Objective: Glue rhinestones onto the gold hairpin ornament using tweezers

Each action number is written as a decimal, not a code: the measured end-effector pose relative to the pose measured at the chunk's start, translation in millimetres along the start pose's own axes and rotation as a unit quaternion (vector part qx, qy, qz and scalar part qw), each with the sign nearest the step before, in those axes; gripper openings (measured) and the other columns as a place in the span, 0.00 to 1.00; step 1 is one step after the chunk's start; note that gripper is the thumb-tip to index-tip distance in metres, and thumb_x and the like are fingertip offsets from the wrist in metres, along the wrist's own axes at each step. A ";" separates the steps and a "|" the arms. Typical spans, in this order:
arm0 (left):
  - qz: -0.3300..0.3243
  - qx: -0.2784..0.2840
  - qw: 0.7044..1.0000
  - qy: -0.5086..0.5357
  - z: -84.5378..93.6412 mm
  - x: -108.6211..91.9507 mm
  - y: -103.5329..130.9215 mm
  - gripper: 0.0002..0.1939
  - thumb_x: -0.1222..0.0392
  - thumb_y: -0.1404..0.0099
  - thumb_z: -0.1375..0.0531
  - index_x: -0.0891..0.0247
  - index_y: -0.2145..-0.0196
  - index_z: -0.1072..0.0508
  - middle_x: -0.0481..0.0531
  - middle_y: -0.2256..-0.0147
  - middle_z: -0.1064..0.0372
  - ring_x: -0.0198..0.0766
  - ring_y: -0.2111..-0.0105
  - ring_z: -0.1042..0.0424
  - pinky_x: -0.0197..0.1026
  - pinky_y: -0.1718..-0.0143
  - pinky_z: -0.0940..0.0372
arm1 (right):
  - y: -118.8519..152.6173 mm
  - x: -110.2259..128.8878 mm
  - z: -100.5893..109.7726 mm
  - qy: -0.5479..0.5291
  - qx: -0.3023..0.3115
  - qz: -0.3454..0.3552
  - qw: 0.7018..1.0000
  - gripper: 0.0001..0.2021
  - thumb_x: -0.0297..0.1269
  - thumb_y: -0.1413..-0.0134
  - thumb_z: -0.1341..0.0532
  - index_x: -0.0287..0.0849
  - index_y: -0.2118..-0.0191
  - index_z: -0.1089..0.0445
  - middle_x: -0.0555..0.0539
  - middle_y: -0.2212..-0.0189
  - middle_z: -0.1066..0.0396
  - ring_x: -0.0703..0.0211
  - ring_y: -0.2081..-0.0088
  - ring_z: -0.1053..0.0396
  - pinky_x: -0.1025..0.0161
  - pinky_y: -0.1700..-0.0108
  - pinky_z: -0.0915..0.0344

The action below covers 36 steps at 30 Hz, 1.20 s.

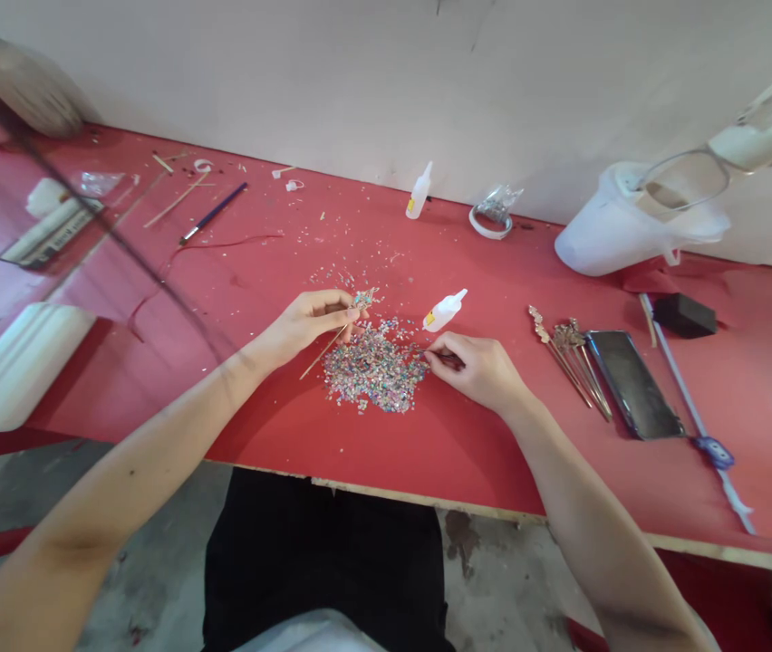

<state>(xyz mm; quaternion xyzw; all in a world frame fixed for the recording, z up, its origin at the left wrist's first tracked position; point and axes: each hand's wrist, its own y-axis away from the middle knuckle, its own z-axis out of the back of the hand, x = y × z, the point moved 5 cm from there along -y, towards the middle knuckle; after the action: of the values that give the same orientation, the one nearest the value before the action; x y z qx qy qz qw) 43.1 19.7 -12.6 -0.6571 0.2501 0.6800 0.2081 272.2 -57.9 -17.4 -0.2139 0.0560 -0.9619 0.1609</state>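
The left hand (327,317) grips the decorated hairpin (323,351) between thumb and fingers, just below its ornamented head; the shaft extends beneath the grip toward the bench's (277,417) front edge. The hairpin lies at the left margin of the bead pile (378,369). The right hand (471,364) pinches a thin dark tool (422,351), its tip at the pile's right margin.

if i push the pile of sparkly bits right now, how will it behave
The pile will probably spread loosely rather than slide as one, being many separate tiny pieces. Individual bits look light and likely to scatter; strays dot the red table around it.
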 end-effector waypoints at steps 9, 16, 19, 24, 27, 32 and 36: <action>0.002 0.005 1.000 0.006 -1.2 -0.7 0.2 0.08 0.58 0.35 0.40 0.66 0.67 0.29 0.46 0.80 0.34 0.35 0.71 0.26 0.39 0.60 0.33 | 1.5 17.4 -8.3 -0.048 0.054 0.075 0.995 0.08 0.38 0.41 0.43 0.44 0.68 0.30 0.53 0.78 0.30 0.67 0.77 0.35 0.69 0.72 0.42; -0.004 0.001 1.000 -0.009 0.0 -1.8 0.7 0.08 0.58 0.35 0.40 0.66 0.67 0.28 0.46 0.79 0.33 0.34 0.71 0.27 0.38 0.63 0.35 | 0.8 0.9 -1.2 -0.058 0.021 0.018 0.998 0.07 0.39 0.42 0.41 0.43 0.68 0.31 0.53 0.76 0.30 0.67 0.76 0.35 0.68 0.70 0.41; -0.006 -0.001 1.000 -0.008 -0.5 -3.1 0.1 0.08 0.58 0.35 0.40 0.66 0.68 0.28 0.46 0.79 0.34 0.34 0.72 0.27 0.38 0.63 0.34 | -0.3 -0.3 -1.0 -0.042 0.023 0.015 0.999 0.06 0.37 0.42 0.41 0.43 0.69 0.31 0.53 0.76 0.29 0.67 0.76 0.35 0.68 0.70 0.42; 0.002 -0.006 1.000 -0.003 -1.4 -4.2 -0.4 0.06 0.60 0.35 0.41 0.66 0.67 0.28 0.45 0.81 0.35 0.34 0.71 0.26 0.38 0.61 0.34 | 0.3 14.7 -5.6 -0.054 0.044 0.075 0.995 0.07 0.38 0.40 0.43 0.44 0.67 0.30 0.52 0.75 0.28 0.66 0.75 0.33 0.68 0.70 0.41; 0.002 -0.006 1.000 -0.009 -1.1 -3.9 0.0 0.07 0.60 0.35 0.41 0.66 0.67 0.29 0.46 0.80 0.34 0.35 0.70 0.25 0.37 0.64 0.34 | 0.5 13.7 -5.4 -0.059 0.031 0.068 0.995 0.07 0.39 0.40 0.42 0.44 0.67 0.30 0.51 0.75 0.27 0.65 0.75 0.32 0.68 0.70 0.41; 0.000 -0.003 1.000 -0.016 -0.9 -3.7 0.1 0.08 0.59 0.35 0.41 0.66 0.68 0.29 0.46 0.80 0.34 0.35 0.70 0.25 0.37 0.66 0.35 | -0.4 -0.8 -3.3 -0.020 -0.007 -0.002 1.000 0.08 0.40 0.40 0.42 0.44 0.67 0.30 0.51 0.73 0.26 0.65 0.75 0.32 0.67 0.71 0.40; 0.002 -0.003 1.000 -0.013 -0.7 -3.6 0.1 0.07 0.59 0.35 0.41 0.66 0.67 0.29 0.46 0.80 0.34 0.35 0.70 0.25 0.37 0.63 0.35 | 0.2 4.3 -7.7 -0.040 0.018 0.023 0.999 0.07 0.40 0.40 0.42 0.45 0.66 0.30 0.51 0.73 0.27 0.63 0.73 0.30 0.67 0.70 0.40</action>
<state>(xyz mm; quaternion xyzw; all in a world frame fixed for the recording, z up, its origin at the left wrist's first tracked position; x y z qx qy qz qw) 43.7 19.4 -9.0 -0.6481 0.2467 0.6900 0.2075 265.2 -59.3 -22.7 -0.2481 0.0370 -0.9494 0.1888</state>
